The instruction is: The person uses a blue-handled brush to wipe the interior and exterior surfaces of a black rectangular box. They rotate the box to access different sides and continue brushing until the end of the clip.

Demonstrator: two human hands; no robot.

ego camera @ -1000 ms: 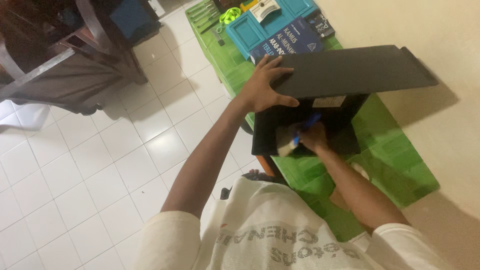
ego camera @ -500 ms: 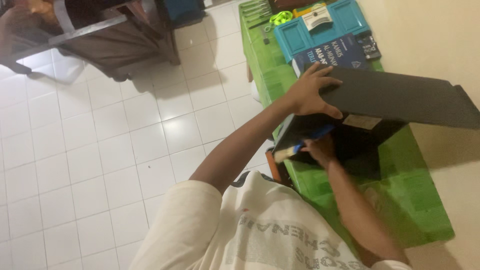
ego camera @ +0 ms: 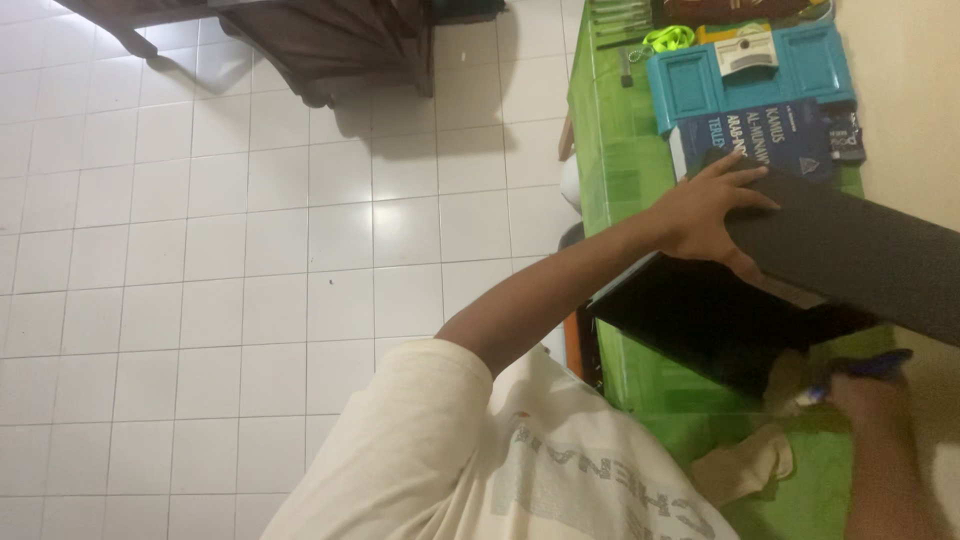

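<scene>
left hand (ego camera: 705, 215) spread flat, fingers open, pressing on the near end of a dark flat panel (ego camera: 850, 255), thumb hooked under its lower edge. panel tilted, raised like a lid over a black box (ego camera: 715, 320), running off toward the right edge of view. right hand (ego camera: 868, 395) closed around a paintbrush (ego camera: 835, 380) with a blue handle, at the box's lower right corner; pale bristles pointing left, just beside the box's dark side, contact not clear enough to tell. box resting on a green table (ego camera: 620, 170) against a cream wall (ego camera: 905, 100). pale cloth (ego camera: 745, 465) lying on the table below the box, near the brush hand. farther along the table: dark blue book (ego camera: 765, 135) just beyond the panel's end and the left fingertips, then a teal tray (ego camera: 700, 85) with a small white and grey object on it, a bright yellow-green strap (ego camera: 668, 40), and some metal tools at the far left corner. white tiled floor (ego camera: 250, 260) to the left of the table; dark wooden furniture (ego camera: 330, 35) at the top. cream shirt (ego camera: 480, 460) with grey print filling the bottom of view.
</scene>
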